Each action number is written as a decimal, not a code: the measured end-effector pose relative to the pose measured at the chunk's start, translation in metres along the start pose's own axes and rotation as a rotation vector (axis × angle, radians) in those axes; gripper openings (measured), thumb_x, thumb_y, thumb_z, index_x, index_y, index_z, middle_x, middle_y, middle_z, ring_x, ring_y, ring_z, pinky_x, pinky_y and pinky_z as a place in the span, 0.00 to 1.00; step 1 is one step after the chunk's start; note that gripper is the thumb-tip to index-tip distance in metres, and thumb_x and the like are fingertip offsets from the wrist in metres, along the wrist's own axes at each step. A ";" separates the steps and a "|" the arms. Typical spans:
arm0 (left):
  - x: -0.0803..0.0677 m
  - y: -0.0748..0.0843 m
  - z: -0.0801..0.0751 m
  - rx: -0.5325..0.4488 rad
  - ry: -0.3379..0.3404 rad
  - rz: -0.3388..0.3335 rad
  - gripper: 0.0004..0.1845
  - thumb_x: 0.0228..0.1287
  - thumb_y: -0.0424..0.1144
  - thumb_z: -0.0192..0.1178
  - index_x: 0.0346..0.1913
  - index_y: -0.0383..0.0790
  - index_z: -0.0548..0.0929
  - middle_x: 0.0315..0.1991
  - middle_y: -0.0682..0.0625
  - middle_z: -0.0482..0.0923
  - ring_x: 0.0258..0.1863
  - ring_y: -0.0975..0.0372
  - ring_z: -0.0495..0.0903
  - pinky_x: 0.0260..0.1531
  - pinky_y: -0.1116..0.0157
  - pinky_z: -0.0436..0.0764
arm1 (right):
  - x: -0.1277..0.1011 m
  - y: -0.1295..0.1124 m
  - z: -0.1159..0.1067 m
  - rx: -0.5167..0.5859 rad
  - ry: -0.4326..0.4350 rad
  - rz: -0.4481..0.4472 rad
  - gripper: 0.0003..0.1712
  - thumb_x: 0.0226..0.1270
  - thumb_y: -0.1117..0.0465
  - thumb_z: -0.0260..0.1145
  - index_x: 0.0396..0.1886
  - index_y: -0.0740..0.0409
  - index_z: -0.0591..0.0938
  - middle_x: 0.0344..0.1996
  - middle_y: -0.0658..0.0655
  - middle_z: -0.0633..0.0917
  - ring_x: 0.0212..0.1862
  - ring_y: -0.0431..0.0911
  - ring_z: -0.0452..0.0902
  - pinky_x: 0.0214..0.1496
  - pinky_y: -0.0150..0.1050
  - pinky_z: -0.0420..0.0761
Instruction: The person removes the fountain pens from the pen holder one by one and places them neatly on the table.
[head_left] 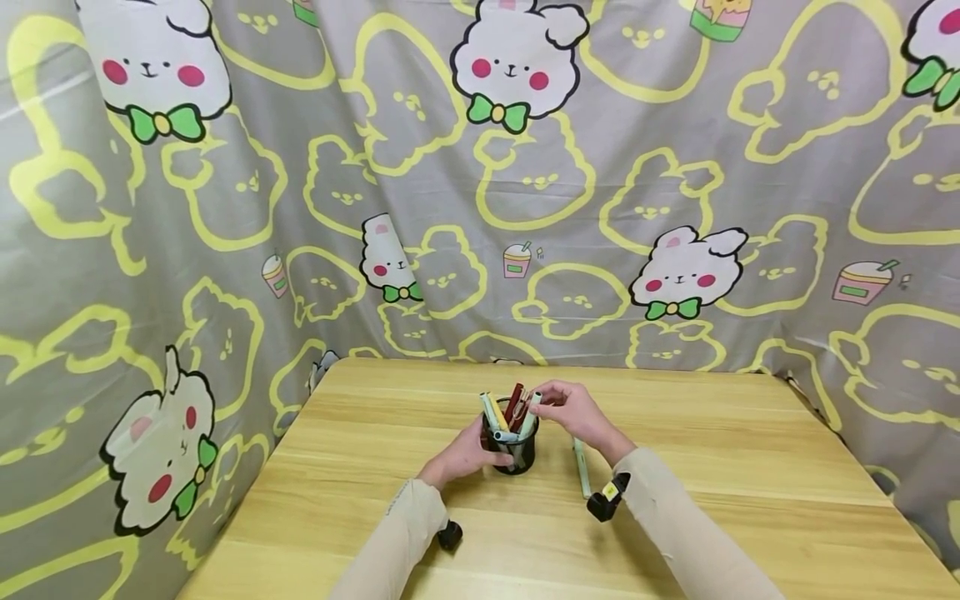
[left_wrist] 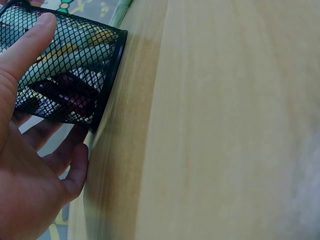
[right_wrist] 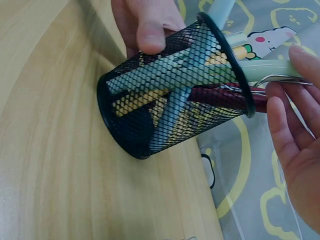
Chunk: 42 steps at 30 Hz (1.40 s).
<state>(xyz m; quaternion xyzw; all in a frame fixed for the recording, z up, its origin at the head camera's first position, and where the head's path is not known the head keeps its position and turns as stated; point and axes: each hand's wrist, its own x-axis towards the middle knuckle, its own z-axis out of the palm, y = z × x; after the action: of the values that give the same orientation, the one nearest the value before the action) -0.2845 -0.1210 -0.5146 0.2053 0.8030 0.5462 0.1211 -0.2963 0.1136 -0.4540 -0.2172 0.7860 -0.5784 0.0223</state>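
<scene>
A black mesh pen holder [head_left: 517, 457] stands upright on the table with several pens in it. My left hand [head_left: 467, 452] grips it from the left, the thumb [left_wrist: 35, 42] across the mesh and the fingers round the other side. At the rim, my right hand [head_left: 581, 414] pinches the upper end of a light green pen [right_wrist: 267, 70] whose lower part is inside the holder. Close to those fingertips are a thin silver metal piece [right_wrist: 280, 79] and a dark red pen [head_left: 514, 402]. A yellow pen [head_left: 497, 413] and pale blue-green pens lean in the holder too.
Another light green pen [head_left: 582, 473] lies on the wooden table [head_left: 375, 408], under the right forearm. A patterned curtain [head_left: 450, 167] hangs behind and on the sides of the table. Black wrist cameras [head_left: 450, 535] sit on both sleeves.
</scene>
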 end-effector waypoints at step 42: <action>-0.014 0.022 -0.001 -0.013 0.014 -0.002 0.38 0.51 0.32 0.71 0.64 0.37 0.64 0.56 0.43 0.73 0.57 0.49 0.69 0.58 0.49 0.65 | -0.005 -0.021 -0.050 0.398 0.313 -0.120 0.11 0.61 0.73 0.65 0.39 0.54 0.81 0.28 0.49 0.84 0.32 0.40 0.82 0.39 0.38 0.82</action>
<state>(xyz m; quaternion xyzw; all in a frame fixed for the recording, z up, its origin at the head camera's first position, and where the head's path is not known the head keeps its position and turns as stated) -0.2686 -0.1213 -0.4945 0.1998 0.8005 0.5528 0.1172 -0.2994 0.1556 -0.4196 -0.1624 0.6364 -0.7485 -0.0916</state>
